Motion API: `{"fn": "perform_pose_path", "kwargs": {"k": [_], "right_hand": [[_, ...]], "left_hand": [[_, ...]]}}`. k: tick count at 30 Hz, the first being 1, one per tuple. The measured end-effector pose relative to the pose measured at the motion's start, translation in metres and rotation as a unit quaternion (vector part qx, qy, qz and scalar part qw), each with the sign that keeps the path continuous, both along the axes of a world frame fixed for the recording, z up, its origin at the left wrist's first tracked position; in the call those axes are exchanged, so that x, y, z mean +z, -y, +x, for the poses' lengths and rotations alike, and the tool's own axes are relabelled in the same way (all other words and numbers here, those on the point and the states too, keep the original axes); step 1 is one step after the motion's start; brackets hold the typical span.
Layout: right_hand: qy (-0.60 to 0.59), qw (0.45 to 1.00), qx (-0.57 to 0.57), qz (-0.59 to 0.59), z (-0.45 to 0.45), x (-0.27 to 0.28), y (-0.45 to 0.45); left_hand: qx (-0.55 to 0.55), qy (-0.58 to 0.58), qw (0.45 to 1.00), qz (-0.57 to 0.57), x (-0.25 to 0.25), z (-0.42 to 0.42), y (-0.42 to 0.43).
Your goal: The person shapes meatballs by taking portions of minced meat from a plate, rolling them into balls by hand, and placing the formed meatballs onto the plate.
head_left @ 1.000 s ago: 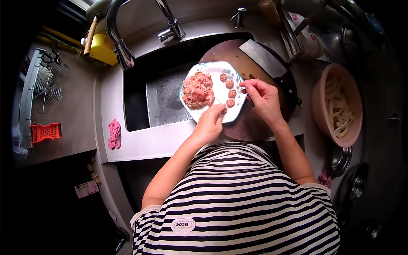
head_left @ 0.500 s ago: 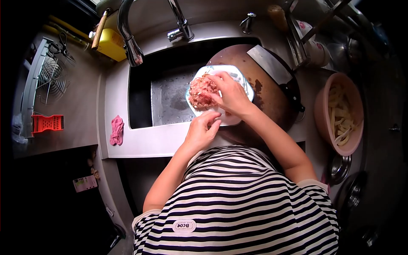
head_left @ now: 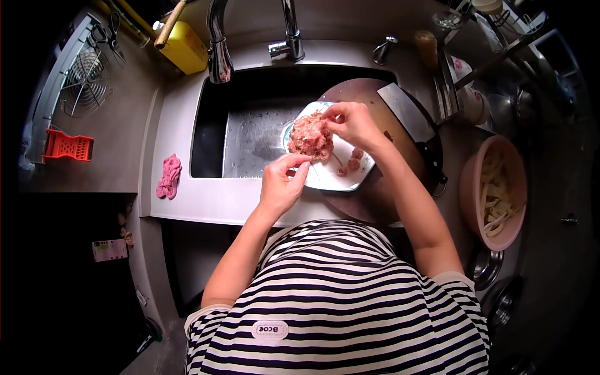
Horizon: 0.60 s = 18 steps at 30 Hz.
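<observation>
The right grip hides part of the white plate.

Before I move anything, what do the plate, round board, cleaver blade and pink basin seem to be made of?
Plate: probably glazed ceramic; white, glossy, patterned rim.
Round board: likely wood; brown, with darker patches.
Cleaver blade: metal, probably steel; flat grey sheen.
Pink basin: apparently smooth plastic; even colour, though not certain.

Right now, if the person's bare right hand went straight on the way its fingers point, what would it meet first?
Most likely the lumpy pink mound of minced meat on the white, blue-edged plate: the right hand appears at the meat's edge, though this single view leaves contact unclear.
</observation>
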State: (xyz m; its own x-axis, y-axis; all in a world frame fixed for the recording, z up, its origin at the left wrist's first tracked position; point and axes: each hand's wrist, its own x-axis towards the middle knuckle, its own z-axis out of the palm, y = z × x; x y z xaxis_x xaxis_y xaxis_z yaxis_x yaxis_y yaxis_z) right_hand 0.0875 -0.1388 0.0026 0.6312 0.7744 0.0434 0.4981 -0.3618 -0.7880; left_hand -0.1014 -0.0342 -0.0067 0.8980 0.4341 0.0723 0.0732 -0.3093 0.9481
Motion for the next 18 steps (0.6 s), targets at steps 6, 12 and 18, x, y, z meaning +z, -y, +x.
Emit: {"fn": "perform_pose_path", "kwargs": {"k": [6,12,18], "right_hand": [[0.01,0.995,0.018,-0.097,0.028,-0.001,-0.028],[0.048,0.961,0.143,-0.23,0.036,-0.006,-0.055],[-0.026,0.983,0.13,-0.123,0.038,0.029,-0.041]], "left_hand": [[0.013,0.01,1.0,-0.006,0.001,0.003,0.0],[0.024,0.015,0.999,-0.021,-0.001,-0.002,-0.003],[0.043,0.017,0.991,-0.124,-0.02,-0.006,-0.018]]}}
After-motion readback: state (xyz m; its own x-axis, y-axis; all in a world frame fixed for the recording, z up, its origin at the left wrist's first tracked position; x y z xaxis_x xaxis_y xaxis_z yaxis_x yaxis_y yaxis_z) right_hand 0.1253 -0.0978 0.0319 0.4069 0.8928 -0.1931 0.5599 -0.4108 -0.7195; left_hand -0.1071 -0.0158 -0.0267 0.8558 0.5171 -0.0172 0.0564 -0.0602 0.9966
